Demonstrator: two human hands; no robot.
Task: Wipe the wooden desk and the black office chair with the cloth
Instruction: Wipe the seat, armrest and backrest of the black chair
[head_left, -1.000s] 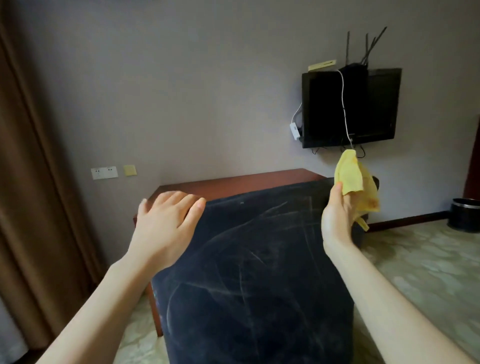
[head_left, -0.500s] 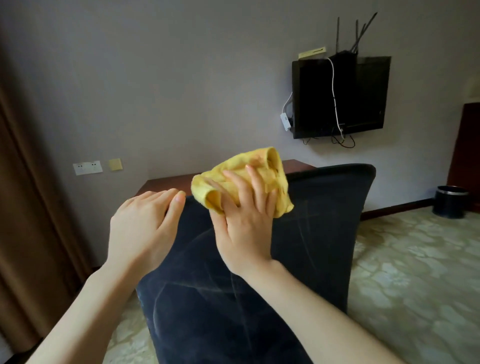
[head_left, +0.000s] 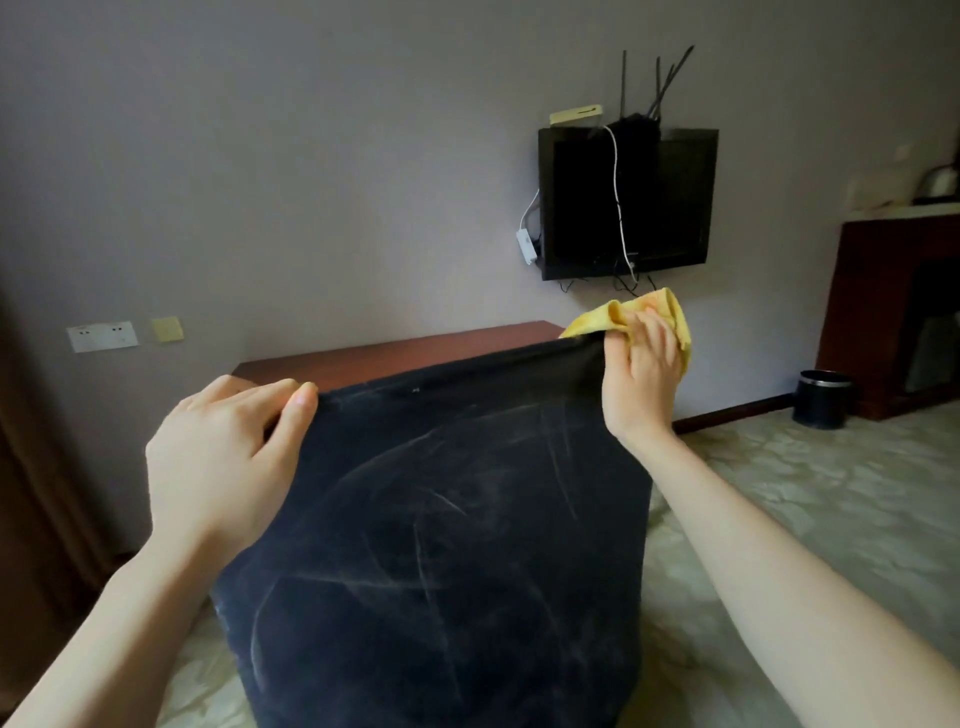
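A plain grey wall fills the upper half of the frame, and a pale patterned floor runs along the lower right. The broad back of the black office chair takes up the centre and bottom, its fabric streaked with faint pale marks; its seat and base are cut off below the frame or hidden behind the backrest. Just behind its top edge, in the middle of the frame, only a narrow strip of the reddish-brown wooden desk shows; the rest is hidden by the chair.

At centre left the left hand grips the chair's upper left corner, its fingers curled over the top edge so that their tips are out of sight. At centre right the right hand holds the crumpled yellow cloth against the chair's upper right corner, fingers wrapped over the cloth, much of which is hidden behind the hand.

A black wall-mounted television hangs at upper right with a white cable down its front and dark antennas above it. A dark red cabinet is cut off by the right edge; what stands on it is too blurred to name. A round black bin stands just beside it. At far left a brown curtain is mostly in shadow, with a white wall socket plate near it.
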